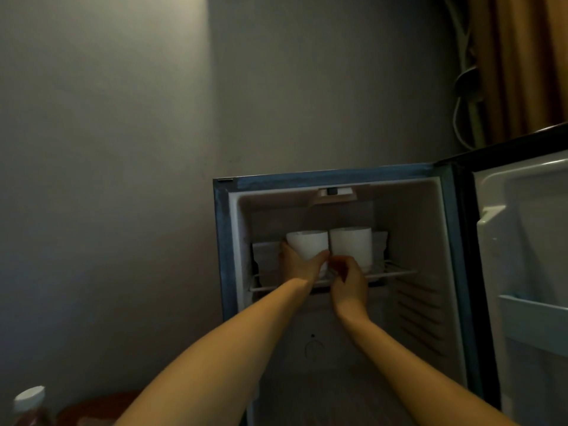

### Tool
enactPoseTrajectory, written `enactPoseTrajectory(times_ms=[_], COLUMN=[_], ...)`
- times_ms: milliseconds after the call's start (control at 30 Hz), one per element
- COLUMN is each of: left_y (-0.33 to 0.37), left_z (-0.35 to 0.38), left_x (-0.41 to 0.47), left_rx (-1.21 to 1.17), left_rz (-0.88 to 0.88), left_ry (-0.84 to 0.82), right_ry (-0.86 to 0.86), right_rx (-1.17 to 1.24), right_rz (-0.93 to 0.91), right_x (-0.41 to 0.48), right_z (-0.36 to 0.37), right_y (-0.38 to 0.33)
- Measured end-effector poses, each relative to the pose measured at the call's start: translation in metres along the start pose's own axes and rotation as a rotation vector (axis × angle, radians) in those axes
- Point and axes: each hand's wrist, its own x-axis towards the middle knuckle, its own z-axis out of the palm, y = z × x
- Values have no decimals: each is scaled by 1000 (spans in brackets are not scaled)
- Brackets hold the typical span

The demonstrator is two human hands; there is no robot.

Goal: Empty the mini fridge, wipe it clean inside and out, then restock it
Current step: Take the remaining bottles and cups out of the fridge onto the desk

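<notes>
As left hand [296, 261] grips cup [307, 245], wire shelf [396, 273]

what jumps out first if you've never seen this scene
The open mini fridge fills centre right, its door swung right. On its wire shelf the left hand grips the left white cup; the right hand curls by the second white cup beside it. A white-capped bottle sits bottom left.
</notes>
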Motion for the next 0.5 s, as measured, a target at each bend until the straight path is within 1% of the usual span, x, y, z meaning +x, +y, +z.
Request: enactPoseTrajectory(times_ms=[133, 233, 300, 367, 500], left_y=[0, -1, -2, -2, -5], left_z=[3, 2, 0, -4, -15], left_x=[7, 2, -3, -6, -12], left_rx=[-9, 28, 20, -22, -132], left_rz=[-19, -22, -25, -32, -45], left_ry=[19, 66, 95, 120, 182], right_ry=[-39, -98, -120, -130, -161], right_rx=[-66, -148, -167, -144, -71], right_rz=[-58, -156, -182, -157, -37], right_x=[-3, -5, -6, -7, -8], right_z=[0, -1, -2, -2, -2], right_y=[3, 7, 8, 7, 1])
